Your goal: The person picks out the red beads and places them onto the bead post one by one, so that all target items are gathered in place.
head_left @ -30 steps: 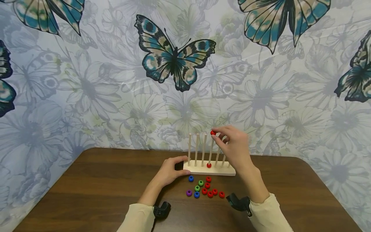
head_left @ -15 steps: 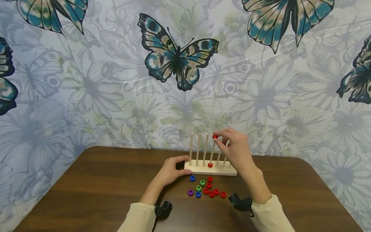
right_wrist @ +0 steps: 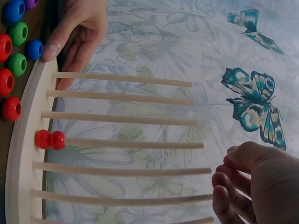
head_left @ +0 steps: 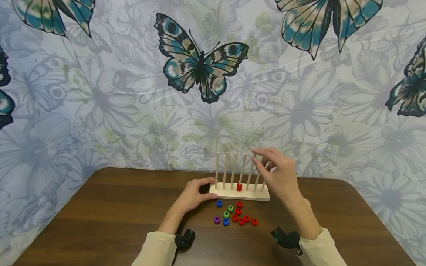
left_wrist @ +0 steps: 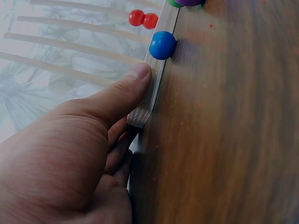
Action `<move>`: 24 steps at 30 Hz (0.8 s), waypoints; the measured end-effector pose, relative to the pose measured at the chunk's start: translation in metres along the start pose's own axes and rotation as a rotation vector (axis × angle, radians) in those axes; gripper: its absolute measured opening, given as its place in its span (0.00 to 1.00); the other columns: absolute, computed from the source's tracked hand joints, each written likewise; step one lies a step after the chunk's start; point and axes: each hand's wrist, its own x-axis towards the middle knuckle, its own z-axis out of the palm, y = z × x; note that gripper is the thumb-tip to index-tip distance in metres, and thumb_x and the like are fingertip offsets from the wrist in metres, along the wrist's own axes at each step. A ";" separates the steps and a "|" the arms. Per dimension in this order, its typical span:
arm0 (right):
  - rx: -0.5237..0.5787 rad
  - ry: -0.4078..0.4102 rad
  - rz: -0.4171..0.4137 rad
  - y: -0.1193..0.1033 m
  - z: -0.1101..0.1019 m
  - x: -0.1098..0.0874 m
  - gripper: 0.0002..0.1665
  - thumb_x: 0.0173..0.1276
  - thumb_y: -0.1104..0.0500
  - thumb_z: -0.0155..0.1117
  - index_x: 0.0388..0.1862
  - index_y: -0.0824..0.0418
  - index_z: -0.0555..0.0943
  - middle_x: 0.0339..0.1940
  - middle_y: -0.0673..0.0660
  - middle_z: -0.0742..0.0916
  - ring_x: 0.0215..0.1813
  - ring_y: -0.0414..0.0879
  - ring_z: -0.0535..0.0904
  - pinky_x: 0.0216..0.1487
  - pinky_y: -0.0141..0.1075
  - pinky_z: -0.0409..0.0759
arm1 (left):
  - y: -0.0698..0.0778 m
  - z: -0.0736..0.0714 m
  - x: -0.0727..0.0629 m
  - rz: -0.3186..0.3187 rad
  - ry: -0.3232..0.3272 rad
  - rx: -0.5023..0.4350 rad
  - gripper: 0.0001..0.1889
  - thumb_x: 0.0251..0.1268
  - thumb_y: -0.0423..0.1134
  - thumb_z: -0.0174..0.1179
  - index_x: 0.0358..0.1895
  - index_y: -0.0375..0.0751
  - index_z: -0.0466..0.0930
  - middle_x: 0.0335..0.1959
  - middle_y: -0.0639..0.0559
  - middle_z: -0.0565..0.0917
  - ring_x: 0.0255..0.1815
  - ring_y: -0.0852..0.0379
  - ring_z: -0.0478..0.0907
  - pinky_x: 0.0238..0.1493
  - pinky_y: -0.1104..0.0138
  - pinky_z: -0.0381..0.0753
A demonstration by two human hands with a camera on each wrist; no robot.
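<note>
A pale wooden peg board (head_left: 253, 195) with several upright pegs stands on the table. My left hand (head_left: 192, 195) grips its left end, thumb (left_wrist: 131, 84) along the front edge and fingers behind. On the middle peg two red beads (right_wrist: 50, 139) sit stacked at the base. My right hand (head_left: 281, 175) is raised by the tops of the right-hand pegs, fingers loosely bent and no bead between thumb and fingertips. It partly covers the pegs at that end in the head view.
In front of the board lie loose beads: several red ones (head_left: 246, 219), two green (head_left: 230, 208), two blue (head_left: 219, 203) and one purple (head_left: 217, 220). Behind the brown table (head_left: 100, 221) hangs a butterfly-patterned cloth (head_left: 133, 92).
My right hand let go of a red bead at the middle peg's top; it dropped onto the one below. That hand then moved a little right. My left hand stays on the board.
</note>
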 end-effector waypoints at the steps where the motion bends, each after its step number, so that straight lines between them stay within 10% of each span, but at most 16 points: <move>1: 0.006 0.008 -0.009 0.001 -0.002 -0.001 0.16 0.64 0.69 0.77 0.50 0.58 0.92 0.38 0.53 0.91 0.26 0.38 0.78 0.26 0.25 0.79 | 0.000 0.000 0.000 0.002 0.001 0.004 0.28 0.61 0.47 0.78 0.65 0.45 0.85 0.65 0.49 0.85 0.73 0.45 0.76 0.77 0.47 0.72; 9: 0.064 -0.104 -0.045 0.008 0.001 -0.022 0.11 0.63 0.70 0.77 0.42 0.59 0.92 0.33 0.50 0.91 0.27 0.37 0.82 0.26 0.26 0.83 | -0.002 -0.002 0.000 -0.002 -0.002 0.003 0.28 0.60 0.47 0.78 0.64 0.45 0.86 0.66 0.49 0.85 0.74 0.45 0.76 0.77 0.47 0.71; 24: 0.142 -0.733 0.170 0.013 0.035 -0.068 0.12 0.67 0.68 0.75 0.47 0.57 0.91 0.42 0.50 0.93 0.38 0.35 0.85 0.37 0.31 0.86 | -0.006 -0.012 -0.002 0.000 -0.029 0.011 0.29 0.61 0.48 0.78 0.66 0.46 0.85 0.67 0.48 0.84 0.74 0.44 0.76 0.76 0.46 0.72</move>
